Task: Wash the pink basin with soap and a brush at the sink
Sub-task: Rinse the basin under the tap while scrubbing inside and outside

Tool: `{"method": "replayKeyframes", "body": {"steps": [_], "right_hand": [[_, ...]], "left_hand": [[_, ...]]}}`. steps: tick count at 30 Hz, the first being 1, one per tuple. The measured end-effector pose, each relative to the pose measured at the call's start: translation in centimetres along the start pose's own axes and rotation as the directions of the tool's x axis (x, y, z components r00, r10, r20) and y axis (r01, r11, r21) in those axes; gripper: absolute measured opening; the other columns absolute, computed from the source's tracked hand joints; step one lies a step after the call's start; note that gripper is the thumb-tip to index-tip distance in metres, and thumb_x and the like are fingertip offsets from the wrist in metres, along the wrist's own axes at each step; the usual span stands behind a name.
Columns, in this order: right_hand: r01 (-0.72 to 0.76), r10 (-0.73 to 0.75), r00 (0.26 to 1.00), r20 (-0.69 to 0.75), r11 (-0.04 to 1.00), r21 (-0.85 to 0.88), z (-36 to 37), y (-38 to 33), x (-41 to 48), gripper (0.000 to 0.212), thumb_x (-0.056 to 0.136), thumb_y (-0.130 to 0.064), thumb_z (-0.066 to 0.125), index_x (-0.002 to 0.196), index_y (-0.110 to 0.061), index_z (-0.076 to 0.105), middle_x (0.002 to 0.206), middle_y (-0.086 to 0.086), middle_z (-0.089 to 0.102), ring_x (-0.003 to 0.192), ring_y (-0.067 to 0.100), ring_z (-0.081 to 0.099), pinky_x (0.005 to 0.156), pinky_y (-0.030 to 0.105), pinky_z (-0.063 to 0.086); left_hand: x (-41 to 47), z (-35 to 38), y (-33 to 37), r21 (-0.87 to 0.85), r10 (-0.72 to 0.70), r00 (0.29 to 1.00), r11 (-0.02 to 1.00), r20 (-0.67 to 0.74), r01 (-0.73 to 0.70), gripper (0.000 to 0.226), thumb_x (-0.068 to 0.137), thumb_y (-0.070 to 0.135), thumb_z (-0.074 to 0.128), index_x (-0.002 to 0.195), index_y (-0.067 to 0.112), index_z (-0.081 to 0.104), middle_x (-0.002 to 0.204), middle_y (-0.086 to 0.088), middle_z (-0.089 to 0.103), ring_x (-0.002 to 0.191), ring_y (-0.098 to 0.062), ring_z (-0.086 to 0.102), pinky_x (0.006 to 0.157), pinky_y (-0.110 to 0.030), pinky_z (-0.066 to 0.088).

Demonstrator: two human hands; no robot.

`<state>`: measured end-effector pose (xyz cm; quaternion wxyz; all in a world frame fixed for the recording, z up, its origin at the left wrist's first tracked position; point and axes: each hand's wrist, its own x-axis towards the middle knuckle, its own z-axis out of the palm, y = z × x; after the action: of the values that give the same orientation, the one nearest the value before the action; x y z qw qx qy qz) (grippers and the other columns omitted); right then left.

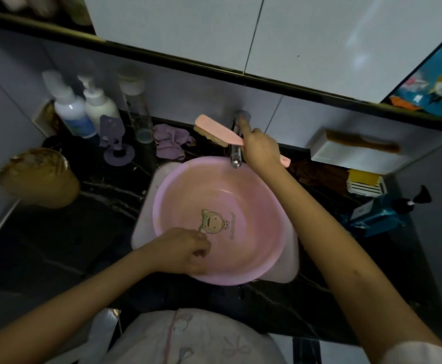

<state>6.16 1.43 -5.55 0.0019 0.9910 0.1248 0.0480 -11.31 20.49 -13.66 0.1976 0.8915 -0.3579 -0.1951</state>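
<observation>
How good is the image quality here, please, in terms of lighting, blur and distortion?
Head view: dim overall, with the dark counter nearly black; the pink basin is the brightest, clearest thing; bottles at the back left look soft and blurred; the shelf edge slants from the wide-angle lens; the right hand holds the brush.

The round pink plastic basin (222, 222) is sitting in the white sink (142, 222), under the shiny metal tap (237, 151). The person's left hand (185, 249) is resting on the near rim of the basin. The right hand (260, 148) is up by the tap, behind the basin, holding the pink plastic brush (218, 131) by its handle. Two white plastic bottles (83, 109) are standing far left of the tap, against the wall. A crumpled purple cloth (170, 141) is lying between the bottles and the tap.
</observation>
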Motion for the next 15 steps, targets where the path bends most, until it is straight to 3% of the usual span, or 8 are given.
{"method": "replayKeyframes", "body": {"steps": [4, 7, 10, 15], "right_hand": [[0.026, -0.025, 1.000, -0.011, 0.999, 0.022, 0.3, 0.2, 1.9, 0.053, 0.091, -0.001, 0.047, 0.141, -0.005, 0.030, 0.101, 0.017, 0.060, 0.083, 0.034, 0.060, 0.059, 0.035, 0.034], [0.089, -0.087, 0.996, -0.026, 0.993, 0.075, 0.5, 0.9, 2.8, 0.046, 0.089, -0.002, 0.048, 0.135, -0.005, 0.038, 0.093, 0.016, 0.062, 0.079, 0.034, 0.060, 0.057, 0.034, 0.032], [0.118, -0.113, 0.992, -0.049, 0.986, 0.116, -0.1, 1.4, 3.6, 0.042, 0.087, -0.003, 0.047, 0.129, -0.007, 0.044, 0.089, 0.017, 0.062, 0.077, 0.035, 0.059, 0.056, 0.034, 0.033], [0.149, -0.146, 0.989, -0.036, 0.982, 0.115, 0.1, 1.7, 4.1, 0.040, 0.088, -0.006, 0.045, 0.128, -0.007, 0.045, 0.089, 0.017, 0.063, 0.078, 0.035, 0.059, 0.057, 0.035, 0.035]], "left_hand": [[0.8, -2.2, -1.2, -0.274, -0.168, 0.964, 0.956, -0.207, 0.107, 0.035, 0.081, 0.056, 0.041, 0.086, 0.027, 0.061, 0.085, 0.015, 0.060, 0.077, -0.002, 0.055, 0.070, -0.020, 0.047], [1.8, -2.9, -2.3, -0.453, -0.323, 0.906, 0.874, -0.275, 0.174, 0.009, 0.088, 0.041, 0.053, 0.082, 0.037, 0.058, 0.083, 0.018, 0.062, 0.080, -0.001, 0.058, 0.070, -0.015, 0.045], [2.7, -3.2, -2.8, -0.573, -0.398, 0.861, 0.804, -0.318, 0.160, 0.029, 0.092, 0.020, 0.058, 0.073, 0.041, 0.057, 0.079, 0.016, 0.064, 0.077, -0.006, 0.060, 0.069, -0.016, 0.045], [4.1, -2.8, -3.3, -0.649, -0.431, 0.848, 0.747, -0.309, 0.143, 0.025, 0.093, 0.023, 0.055, 0.073, 0.036, 0.060, 0.077, 0.010, 0.064, 0.075, -0.014, 0.061, 0.075, -0.028, 0.049]]}}
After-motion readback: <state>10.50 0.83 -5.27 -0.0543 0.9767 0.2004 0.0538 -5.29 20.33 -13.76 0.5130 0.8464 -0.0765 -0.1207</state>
